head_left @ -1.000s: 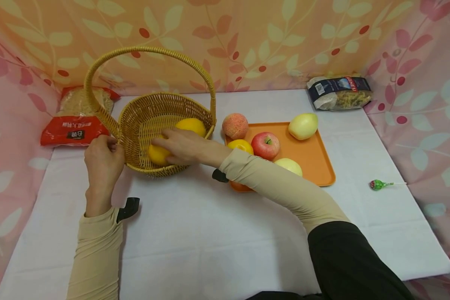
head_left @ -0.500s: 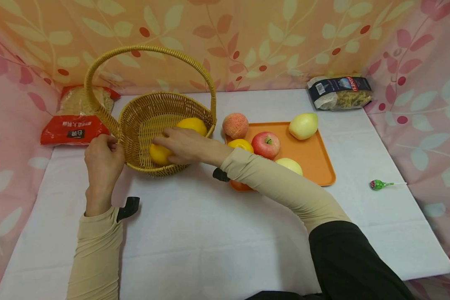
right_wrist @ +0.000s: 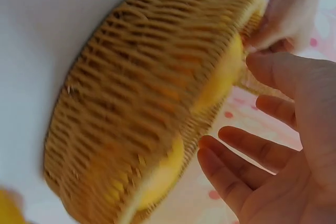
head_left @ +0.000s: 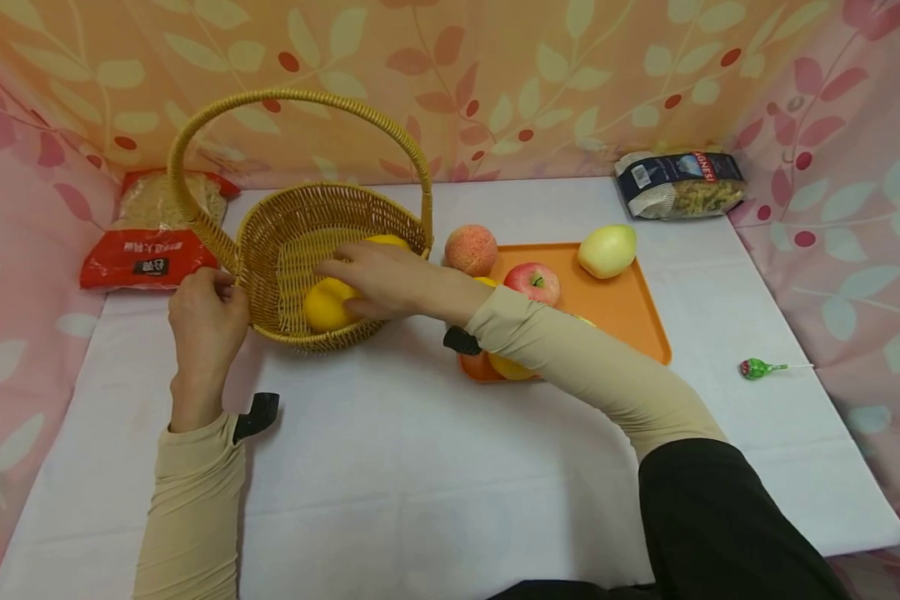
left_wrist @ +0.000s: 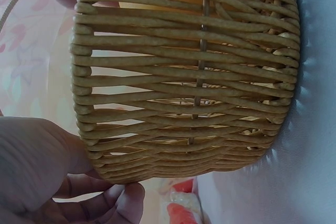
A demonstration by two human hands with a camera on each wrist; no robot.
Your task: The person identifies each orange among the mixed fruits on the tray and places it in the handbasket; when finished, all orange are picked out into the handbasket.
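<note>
My left hand pinches the rim of a wicker basket at its left side, near the handle's base. In the left wrist view its thumb and fingers hold that rim from both sides. My right hand hovers over the basket's right front rim, its fingers spread and relaxed. Just left of them lies a yellow fruit inside the basket; a second yellow fruit is partly hidden behind the hand. The right wrist view, somewhat blurred, shows the right hand apart from both fruits.
An orange tray bears an apple, a pale yellow-green fruit and yellow fruit, partly under the right sleeve. A peach sits at its left corner. Around stand a red bag, a pasta bag and a lollipop.
My right hand has let go of the front yellow fruit and shifted slightly right and up. That fruit now shows more fully in the basket. The left hand keeps its place.
</note>
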